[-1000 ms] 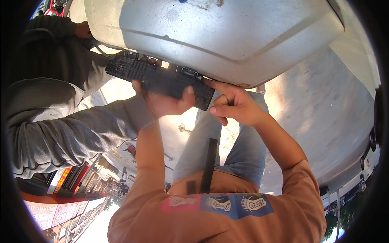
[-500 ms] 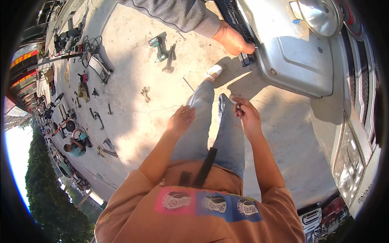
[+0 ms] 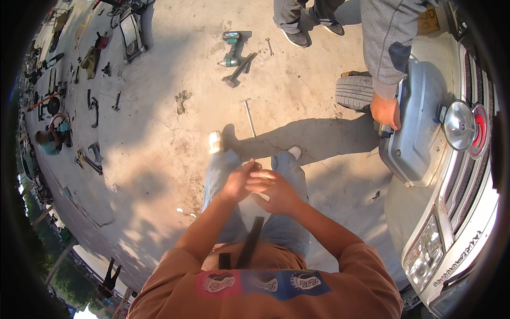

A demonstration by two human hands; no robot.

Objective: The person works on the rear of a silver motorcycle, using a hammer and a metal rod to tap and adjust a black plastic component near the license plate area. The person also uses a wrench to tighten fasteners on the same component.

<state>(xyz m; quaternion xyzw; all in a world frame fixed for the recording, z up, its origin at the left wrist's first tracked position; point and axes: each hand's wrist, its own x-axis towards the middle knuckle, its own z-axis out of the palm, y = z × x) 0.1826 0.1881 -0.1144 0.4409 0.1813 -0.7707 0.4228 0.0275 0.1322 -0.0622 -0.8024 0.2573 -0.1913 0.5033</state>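
In front of my body, my left hand [image 3: 239,183] and my right hand [image 3: 277,192] meet above my thighs. The right hand's fingers lie across those of the left, pressed together and slightly blurred. Whatever is between them, if anything, is hidden. Beyond my feet, a T-handle wrench [image 3: 249,119] lies on the concrete. Farther off are a hammer [image 3: 239,72], a teal cordless power tool [image 3: 231,50] and a small spanner [image 3: 270,47]. A dirty work glove [image 3: 181,101] rests to the left of them.
At right stands a white vehicle with a headlight [image 3: 426,255]. Against it is a silver-grey metal part [image 3: 417,130], gripped at its edge by another person's hand [image 3: 386,110]. A tire [image 3: 353,91] lies nearby. A floor jack [image 3: 132,32] and scattered tools lie at left.
My hands were apart, with a small dark object in the right one; now they are together. The view has shifted, and the other person's sleeve and hand appear farther right.
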